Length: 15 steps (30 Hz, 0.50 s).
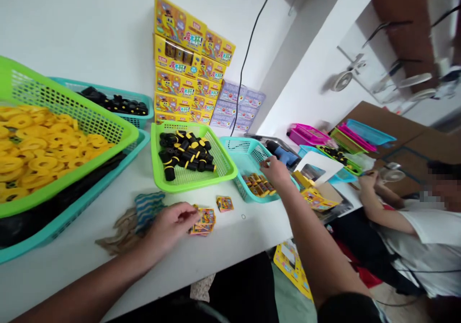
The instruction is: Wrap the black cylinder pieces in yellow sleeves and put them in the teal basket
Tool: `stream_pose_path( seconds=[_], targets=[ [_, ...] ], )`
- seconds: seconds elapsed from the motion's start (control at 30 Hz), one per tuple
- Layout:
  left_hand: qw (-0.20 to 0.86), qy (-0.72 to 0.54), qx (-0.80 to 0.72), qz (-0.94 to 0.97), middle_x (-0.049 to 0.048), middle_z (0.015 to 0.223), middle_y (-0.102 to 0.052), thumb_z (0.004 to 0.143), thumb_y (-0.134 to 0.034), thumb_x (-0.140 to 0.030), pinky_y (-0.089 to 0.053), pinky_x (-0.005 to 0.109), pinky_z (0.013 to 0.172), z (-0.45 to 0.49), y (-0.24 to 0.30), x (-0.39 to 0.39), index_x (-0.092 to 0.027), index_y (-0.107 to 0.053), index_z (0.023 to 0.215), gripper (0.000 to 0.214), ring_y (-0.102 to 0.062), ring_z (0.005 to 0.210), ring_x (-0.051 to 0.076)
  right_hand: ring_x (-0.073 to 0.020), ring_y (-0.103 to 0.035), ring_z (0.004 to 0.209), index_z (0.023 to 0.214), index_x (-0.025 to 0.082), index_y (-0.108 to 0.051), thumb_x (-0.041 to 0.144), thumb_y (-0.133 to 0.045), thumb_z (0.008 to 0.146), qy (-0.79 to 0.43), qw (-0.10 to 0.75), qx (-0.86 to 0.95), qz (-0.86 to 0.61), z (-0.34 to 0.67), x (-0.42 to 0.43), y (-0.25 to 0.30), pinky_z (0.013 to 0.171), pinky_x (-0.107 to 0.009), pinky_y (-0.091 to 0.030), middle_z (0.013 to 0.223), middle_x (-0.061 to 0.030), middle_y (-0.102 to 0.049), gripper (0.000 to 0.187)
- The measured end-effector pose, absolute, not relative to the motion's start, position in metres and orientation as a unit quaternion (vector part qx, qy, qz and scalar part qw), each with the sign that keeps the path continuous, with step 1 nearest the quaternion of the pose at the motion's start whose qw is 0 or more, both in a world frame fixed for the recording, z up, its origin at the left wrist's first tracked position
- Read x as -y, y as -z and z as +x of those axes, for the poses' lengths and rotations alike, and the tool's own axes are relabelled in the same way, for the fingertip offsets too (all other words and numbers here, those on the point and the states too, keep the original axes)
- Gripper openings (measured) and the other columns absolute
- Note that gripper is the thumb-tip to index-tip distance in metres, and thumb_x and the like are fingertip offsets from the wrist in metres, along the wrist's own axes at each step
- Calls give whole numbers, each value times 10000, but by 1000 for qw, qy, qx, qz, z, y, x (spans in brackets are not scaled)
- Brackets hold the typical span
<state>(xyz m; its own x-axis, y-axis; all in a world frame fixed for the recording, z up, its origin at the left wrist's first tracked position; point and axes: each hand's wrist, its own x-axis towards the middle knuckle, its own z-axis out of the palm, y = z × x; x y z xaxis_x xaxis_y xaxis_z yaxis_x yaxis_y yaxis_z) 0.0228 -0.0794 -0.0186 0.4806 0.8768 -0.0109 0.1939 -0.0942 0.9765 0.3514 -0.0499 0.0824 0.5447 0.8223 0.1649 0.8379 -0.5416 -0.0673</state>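
Small rectangular orange-and-yellow printed cards [206,217] lie in a loose stack on the white tabletop [234,234], between its front edge and the baskets along the back. The person's left hand [173,222] is at the stack's left side, thumb and fingers curled almost together; the right hand [276,172] hangs over the turquoise plastic basket [248,196], its fingertips bent inward with little gap. The view is too coarse to tell whether either hand pinches anything.

The step in hand seems to be handling cards on the left while the right hand works at the basket. The next move, I judge, calls for the left fingertips to part one thin card cleanly, and for the right to keep clear of the basket's rim.

A smaller card pile [224,203] sits just right of the stack. Yellow-and-dark printed cylinders [257,185] fill the basket's near end. Behind the cards, a lime-green plastic basket [158,172] holds black cylinders with yellow bands [185,152]. A blue striped cloth [148,207] lies left of the cards, and yellow cardboard boxes [180,80] are stacked toward the tabletop's back edge.
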Motion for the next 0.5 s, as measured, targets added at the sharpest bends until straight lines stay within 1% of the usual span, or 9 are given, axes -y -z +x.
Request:
stream_pose_path(
  seconds=[0.07,0.13,0.2,0.3,0.33,0.4,0.47,0.5],
  targets=[
    [435,-326,-404,736,46,792,-675,796,-617,-441,-424,272,666,23,26,78,-187,-674,782,261,-595,738,191,-321,-655,983,1164,48,-605,217,-615,814,42,28,453,-890,382,34,-81,787,-376,-479,1044,-230,-669,389],
    [364,-318,-408,775,46,806,-668,818,-600,-431,-409,272,666,23,31,76,-193,-670,789,250,-588,738,189,-316,-662,964,1105,40,-646,196,-651,785,23,10,453,-891,397,25,-73,782,-369,-486,1022,-233,-678,356],
    [341,-299,-414,789,45,801,-660,830,-589,-443,-396,270,651,23,32,75,-195,-665,802,261,-583,729,190,-294,-664,943,1010,62,-692,215,-698,756,8,-5,459,-889,402,22,-65,778,-344,-489,981,-203,-696,297],
    [343,-264,-421,797,41,795,-652,854,-562,-469,-373,270,640,23,31,73,-193,-654,843,292,-576,708,188,-278,-667,891,874,82,-723,235,-746,718,3,-6,460,-888,402,25,-67,762,-334,-486,905,-177,-710,219],
    [342,-256,-426,798,37,783,-647,859,-560,-471,-361,269,633,24,30,73,-194,-649,862,291,-572,697,187,-279,-665,882,862,86,-724,248,-739,732,9,2,460,-888,401,28,-72,759,-340,-483,896,-177,-709,208],
    [333,-249,-437,798,21,741,-629,842,-596,-447,-329,263,610,25,28,74,-199,-639,886,255,-554,663,180,-276,-658,893,903,105,-723,300,-677,806,30,22,463,-885,394,39,-83,767,-355,-475,916,-170,-707,223],
    [330,-250,-448,792,8,706,-610,789,-671,-389,-298,257,593,27,26,75,-204,-633,861,201,-533,636,171,-253,-651,882,960,141,-710,367,-588,879,60,73,481,-872,377,56,-91,767,-350,-471,919,-137,-705,269],
    [335,-254,-450,788,4,701,-608,757,-704,-354,-289,254,589,28,25,76,-205,-632,832,181,-524,629,167,-230,-647,848,972,160,-699,391,-553,901,74,115,495,-858,364,68,-92,753,-336,-472,895,-110,-702,283]
  ],
)
